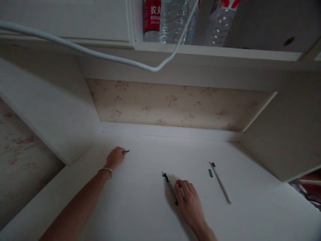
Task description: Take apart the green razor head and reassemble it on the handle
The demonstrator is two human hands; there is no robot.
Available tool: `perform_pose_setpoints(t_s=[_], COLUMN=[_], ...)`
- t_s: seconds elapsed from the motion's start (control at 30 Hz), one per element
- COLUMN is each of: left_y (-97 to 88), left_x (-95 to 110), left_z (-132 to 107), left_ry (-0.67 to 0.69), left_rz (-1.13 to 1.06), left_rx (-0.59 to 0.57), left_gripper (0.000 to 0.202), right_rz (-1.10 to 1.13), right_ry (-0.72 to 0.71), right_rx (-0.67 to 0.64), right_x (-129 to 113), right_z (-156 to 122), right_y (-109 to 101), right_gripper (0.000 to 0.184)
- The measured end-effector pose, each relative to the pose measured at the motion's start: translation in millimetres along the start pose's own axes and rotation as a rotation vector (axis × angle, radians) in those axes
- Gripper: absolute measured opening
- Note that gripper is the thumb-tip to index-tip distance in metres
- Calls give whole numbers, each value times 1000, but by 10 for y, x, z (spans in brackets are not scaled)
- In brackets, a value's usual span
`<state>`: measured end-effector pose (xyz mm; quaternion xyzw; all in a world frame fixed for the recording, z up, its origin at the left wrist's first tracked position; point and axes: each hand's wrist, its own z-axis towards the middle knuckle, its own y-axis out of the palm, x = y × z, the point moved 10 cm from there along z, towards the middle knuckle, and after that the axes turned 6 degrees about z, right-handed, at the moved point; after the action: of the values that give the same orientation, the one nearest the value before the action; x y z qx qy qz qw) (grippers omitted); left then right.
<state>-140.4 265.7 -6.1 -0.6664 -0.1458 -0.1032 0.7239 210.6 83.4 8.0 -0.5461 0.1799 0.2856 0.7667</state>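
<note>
My left hand [116, 157], a bracelet on its wrist, reaches over the far left of the white tabletop [145, 207]. Thumb and fingers pinch a small, thin dark piece [127, 151], whose kind is too small to make out. Nearer to me, my right hand [189, 201] has loosely curled fingers, with a gap between thumb and forefinger and nothing seen in them. Just left of it lies a slim black-and-grey handle [171, 190] with a small forked head pointing away. Whether the fingers touch it I cannot tell.
Right of my hands lie a small dark teal rectangle [210, 173] and a slim white stick with a dark head [222, 184], like a toothbrush. A white cable [112, 60] hangs across above. Overhead, a shelf [213, 50] holds plastic bottles [173, 20]. Side panels [283, 134] flank the tabletop.
</note>
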Motion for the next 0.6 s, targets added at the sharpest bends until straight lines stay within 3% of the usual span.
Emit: perform_pose_setpoints(t_s=[0.13, 0.27, 0.6], left_y=[-30, 94, 404], left_x=[2, 99, 756], left_z=[-87, -285, -1061], left_ry=[-70, -130, -195], left_rz=[-176, -466, -1150], left_rx=[24, -30, -269], left_gripper=[20, 23, 40], right_rz=[-63, -159, -104], right_ry=[-5, 18, 2], right_rx=[-72, -59, -7], right_x=[-116, -107, 5], right_z=[39, 68, 95], right_y=[245, 339, 427], right_gripper=[28, 33, 25])
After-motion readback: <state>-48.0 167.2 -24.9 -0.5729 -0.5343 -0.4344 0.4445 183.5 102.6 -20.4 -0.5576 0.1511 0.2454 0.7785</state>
